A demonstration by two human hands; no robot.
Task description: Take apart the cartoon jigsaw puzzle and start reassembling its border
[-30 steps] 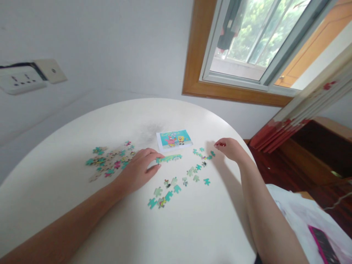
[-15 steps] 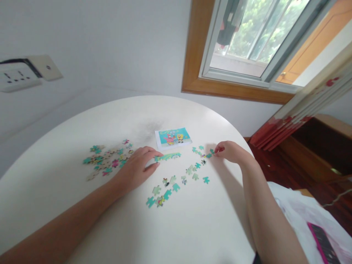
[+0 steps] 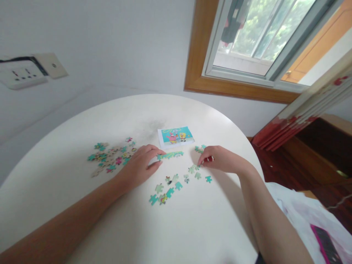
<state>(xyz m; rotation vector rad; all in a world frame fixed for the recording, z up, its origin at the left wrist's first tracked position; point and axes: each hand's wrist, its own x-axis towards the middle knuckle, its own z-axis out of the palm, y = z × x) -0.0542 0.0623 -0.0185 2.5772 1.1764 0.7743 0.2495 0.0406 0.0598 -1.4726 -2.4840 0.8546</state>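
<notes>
My left hand lies on the white table with thumb and fingers apart. Its fingertips touch the left end of a joined strip of puzzle pieces. Over the right-hand pieces, my right hand pinches at a small teal puzzle piece, mostly covered by the fingertips. Pale green pieces lie just left of those fingers, and some pieces behind the hand are partly hidden. Beyond the strip is a printed picture card with cartoon figures.
A heap of mixed puzzle pieces spreads left of my left hand. Several loose pieces lie nearer to me, with one teal piece off to the right. The round table meets the wall. A pink-edged phone rests at right.
My right hand has moved left and slightly nearer, from the far right pieces to the teal piece by the pale green ones. My left hand stays at the strip. The view has shifted slightly.
</notes>
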